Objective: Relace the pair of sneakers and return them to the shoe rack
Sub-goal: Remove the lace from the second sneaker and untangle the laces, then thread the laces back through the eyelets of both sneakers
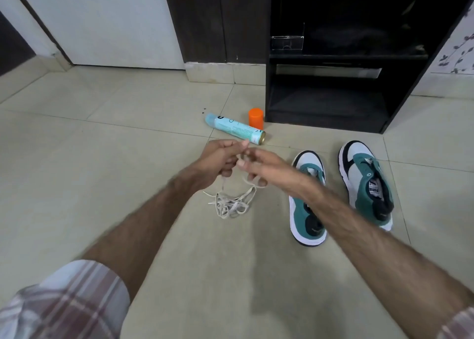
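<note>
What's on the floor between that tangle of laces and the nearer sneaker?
Only bare floor tile in the head view. The laces lie heaped left of the nearer sneaker; the right forearm passes above that sneaker, not through the gap.

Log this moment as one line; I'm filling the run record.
stage: untangling laces | left hand: grips laces | right hand: pinches laces | sneakers: unlaced, on floor | shoe rack: open
</note>
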